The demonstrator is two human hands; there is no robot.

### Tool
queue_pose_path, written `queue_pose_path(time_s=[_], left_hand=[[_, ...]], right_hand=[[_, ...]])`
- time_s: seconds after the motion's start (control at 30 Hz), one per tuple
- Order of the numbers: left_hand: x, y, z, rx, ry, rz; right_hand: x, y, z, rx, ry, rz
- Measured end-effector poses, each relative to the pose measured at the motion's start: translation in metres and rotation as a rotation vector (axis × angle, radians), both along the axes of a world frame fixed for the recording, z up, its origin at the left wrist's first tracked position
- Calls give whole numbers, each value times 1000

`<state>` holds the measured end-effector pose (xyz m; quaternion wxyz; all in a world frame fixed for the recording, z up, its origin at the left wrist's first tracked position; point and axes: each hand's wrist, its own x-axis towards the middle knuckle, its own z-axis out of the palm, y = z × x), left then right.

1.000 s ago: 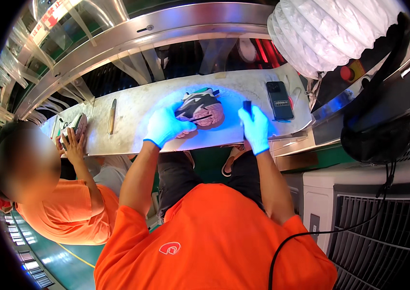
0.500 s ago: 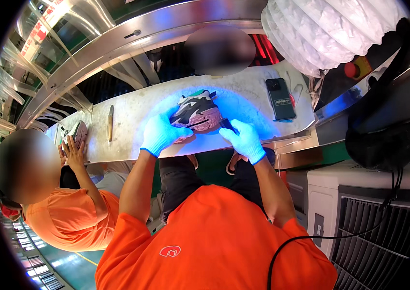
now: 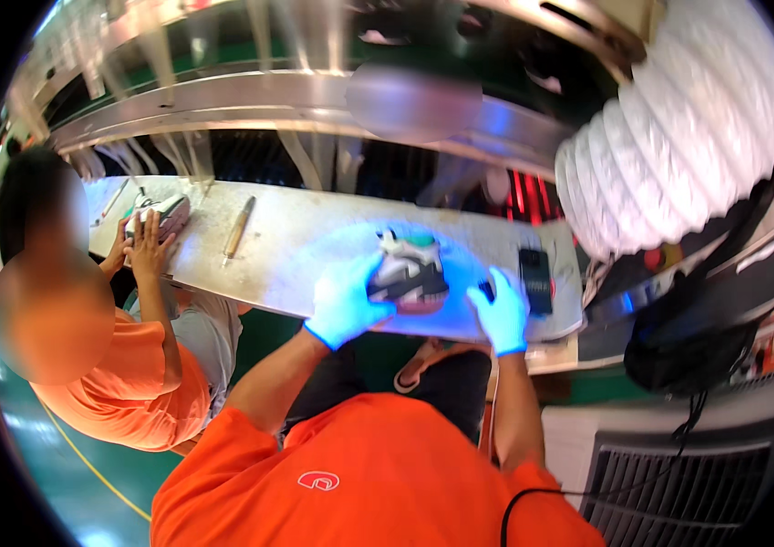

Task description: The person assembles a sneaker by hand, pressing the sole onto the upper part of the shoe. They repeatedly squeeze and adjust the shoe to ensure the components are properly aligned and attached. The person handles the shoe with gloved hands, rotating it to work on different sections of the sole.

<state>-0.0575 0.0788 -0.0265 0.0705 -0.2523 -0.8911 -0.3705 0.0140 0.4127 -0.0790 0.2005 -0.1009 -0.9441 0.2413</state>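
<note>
A black, white and pink sneaker [image 3: 412, 272] with some green at its collar sits on the lit part of the workbench [image 3: 300, 214]. My left hand [image 3: 347, 303], in a pale glove glowing blue, is closed on the sneaker's left side, its thumb low by the sole. Right of the sneaker and apart from it, my gloved right hand [image 3: 505, 314] grips a small black object [image 3: 486, 290], mostly covered by the fingers; its kind cannot be made out. Blue light falls around the sneaker and both gloves.
A dark phone [image 3: 535, 281] lies right of my right hand. A slim tool with a wooden-looking handle [image 3: 241, 228] lies farther left. At the left, a co-worker's hands [image 3: 148, 244] hold another sneaker [image 3: 168, 211]. A white ribbed duct [image 3: 679, 155] hangs at the upper right.
My right hand has drawn away from the sneaker to the right, still with the black object. The sneaker has turned in my left hand. The whole view has shifted.
</note>
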Motion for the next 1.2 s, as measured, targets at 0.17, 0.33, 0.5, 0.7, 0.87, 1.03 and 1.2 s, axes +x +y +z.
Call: queue_pose_path(time_s=[0.17, 0.33, 0.5, 0.7, 0.87, 1.03, 1.2], left_hand=[[23, -39, -37, 115, 357, -95], [17, -56, -21, 235, 190, -55], [-6, -89, -59, 424, 2, 268], [-7, -87, -89, -106, 134, 256], [-5, -79, -79, -159, 195, 250], [-14, -67, -77, -143, 193, 240], [-13, -60, -86, -137, 210, 253]], right_hand=[[1, -103, -7, -1214, -137, 363], [-2, -99, -4, -1761, -188, 268], [-24, -100, 114, -1565, 318, 310], [-151, -127, 339, -556, 1153, 368], [-336, -76, 466, -76, 1182, -131], [-406, -37, 483, 83, 685, -340], [-397, -65, 406, 401, 1241, -55]])
